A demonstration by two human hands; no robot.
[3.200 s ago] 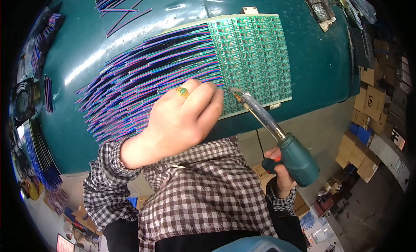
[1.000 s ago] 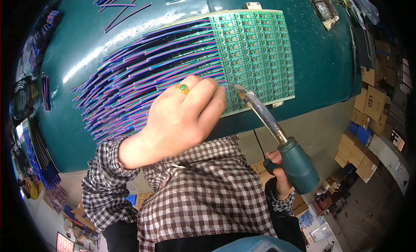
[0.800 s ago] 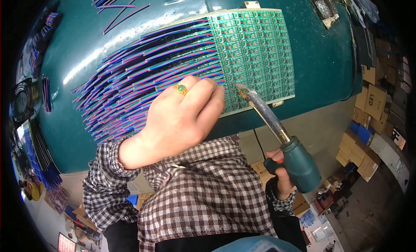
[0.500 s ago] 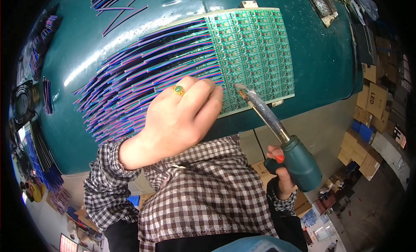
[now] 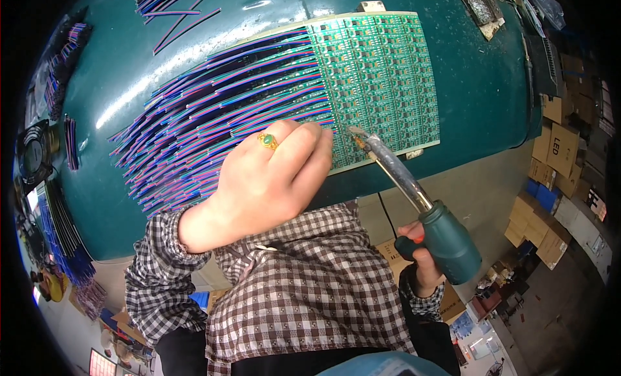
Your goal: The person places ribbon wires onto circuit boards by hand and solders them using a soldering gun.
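A green panel of small circuit boards (image 5: 381, 72) lies on the table, with rows of multicoloured wires (image 5: 207, 107) running left from its soldered side. My left hand (image 5: 265, 179), wearing a ring, is closed in a pinch over the wires' near rows at the panel's edge. Its fingertips are hidden beneath it, so what they grip does not show. In my right hand (image 5: 425, 266) is a soldering gun (image 5: 451, 243) with a dark green body, red trigger and long metal barrel. Its tip (image 5: 354, 133) is over the panel, just right of my left fingers.
The green tabletop (image 5: 479, 85) curves round the panel. Loose wires (image 5: 184, 23) lie at the far left, with a small wire bundle (image 5: 70, 142) at the left edge. A metal tray (image 5: 480, 12) sits far right. Cardboard boxes (image 5: 557, 150) stand beyond the table's right side.
The soldering gun's tip has shifted very slightly left and nearer. My left hand has turned slightly, its knuckles a little lower, staying at the same place on the panel's edge.
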